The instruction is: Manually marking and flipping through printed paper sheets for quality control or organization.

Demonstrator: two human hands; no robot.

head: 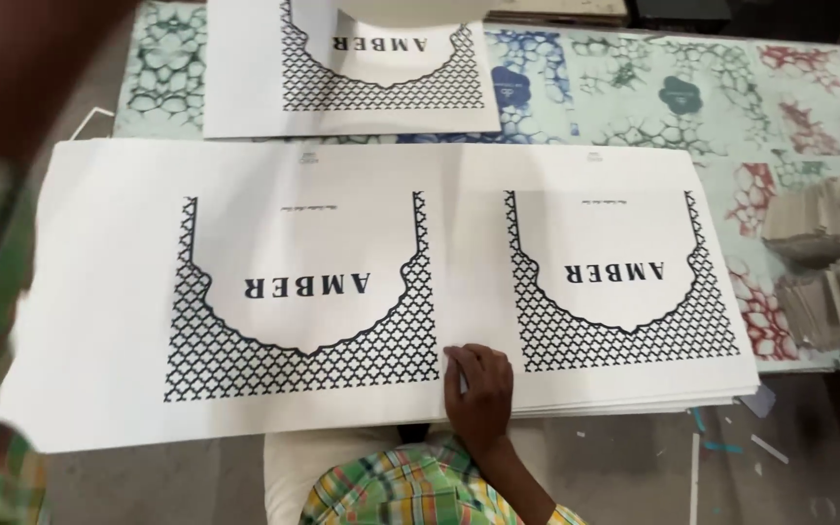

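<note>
**Ana:** How many big white papers are there?

**Ben:** Two lots. A stack (99,292) of sheets lies along the near edge of the table (809,87) and sticks out past it a bit. One far sheet (245,87) lies at the far edge, near the left corner.

**Ana:** What is printed on them?

**Ben:** Black net prints (303,350), each one square, with a white arch cut out of the middle and one dark word in the arch. I count three: two side by side on top of the stack and one on the far sheet. They all look upside down from here.

**Ana:** Where are the hands?

**Ben:** The right hand (479,391) lies on the near edge of the stack, between the two prints. Its fingers are spread loose on the paper and pinch nothing. The left hand (21,68) is just a brown blur up by the far left corner, so I cannot tell if it holds anything.

**Ana:** What else is there?

**Ben:** The table has a pale green cover with blue, red and green web shapes. A heap of grey cards (833,262) sits at the right edge, close to the stack. A few small scraps (731,447) lie on the floor (634,476) below.
</note>
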